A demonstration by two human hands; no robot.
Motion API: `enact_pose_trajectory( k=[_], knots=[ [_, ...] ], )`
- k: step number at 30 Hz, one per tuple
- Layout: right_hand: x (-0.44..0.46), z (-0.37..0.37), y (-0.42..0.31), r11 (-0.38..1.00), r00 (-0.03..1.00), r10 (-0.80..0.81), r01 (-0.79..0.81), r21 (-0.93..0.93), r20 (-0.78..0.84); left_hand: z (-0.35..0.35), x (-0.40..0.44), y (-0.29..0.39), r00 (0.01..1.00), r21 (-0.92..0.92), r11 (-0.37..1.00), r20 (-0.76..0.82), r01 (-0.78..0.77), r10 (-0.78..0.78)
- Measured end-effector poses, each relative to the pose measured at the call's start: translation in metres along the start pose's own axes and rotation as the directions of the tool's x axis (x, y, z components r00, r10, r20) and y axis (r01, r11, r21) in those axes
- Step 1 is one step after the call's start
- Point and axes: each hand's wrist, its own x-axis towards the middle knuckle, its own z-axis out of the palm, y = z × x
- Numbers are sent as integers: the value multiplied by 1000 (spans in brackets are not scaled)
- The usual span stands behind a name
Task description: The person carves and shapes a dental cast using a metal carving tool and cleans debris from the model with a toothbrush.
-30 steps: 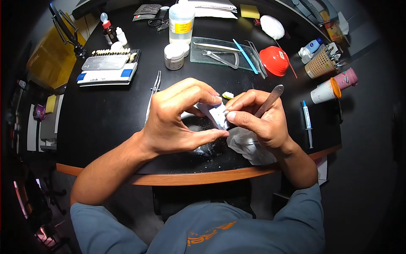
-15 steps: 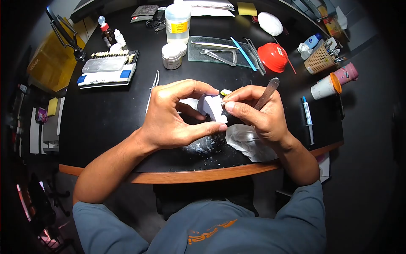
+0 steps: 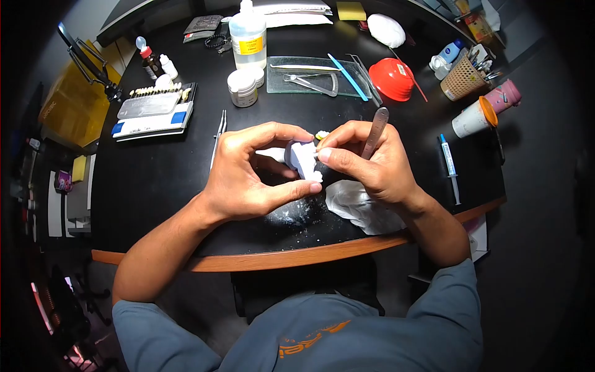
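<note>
A pale dental cast (image 3: 301, 160) is held by its edges between the thumb and fingers of my left hand (image 3: 245, 170). My right hand (image 3: 369, 162) is closed around a metal instrument (image 3: 375, 131), whose flat end points up; its working end is hidden by the fingers. The right fingertips are at the cast's right side. Just behind them lies a small yellow and white piece (image 3: 322, 134). Below the right hand is a crumpled translucent sheet (image 3: 356, 208). White powder (image 3: 292, 212) is scattered on the black table under the cast.
Tweezers (image 3: 218, 137) lie left of my left hand. Farther back are a shade guide box (image 3: 152, 118), a white jar (image 3: 242, 88), a large bottle (image 3: 249, 40), a glass slab (image 3: 279, 84) with tools and a red bowl (image 3: 390, 79). A syringe (image 3: 449, 162) and cup (image 3: 466, 123) are right.
The cast has been turned a little in my left hand, and both hands have shifted slightly left in view. The camera view has also moved slightly. Both hands keep their holds.
</note>
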Motion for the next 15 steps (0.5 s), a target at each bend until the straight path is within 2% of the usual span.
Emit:
enact_pose_trajectory(
  k=[4,7,10,15],
  knots=[
    [0,0,1,1000,1000,5,-5,10,7,-1,0,-3,993,109,988,-25,-112,116],
    [0,1,-2,1000,1000,6,-6,5,-13,0,1,-6,987,125,980,-28,-152,157],
    [-1,-1,1,996,997,-61,59,-59,-35,1,3,-6,977,114,973,-55,-201,208],
    [-1,-6,3,944,972,-232,213,-253,-44,1,2,-5,983,57,984,-50,-172,174]
  ],
)
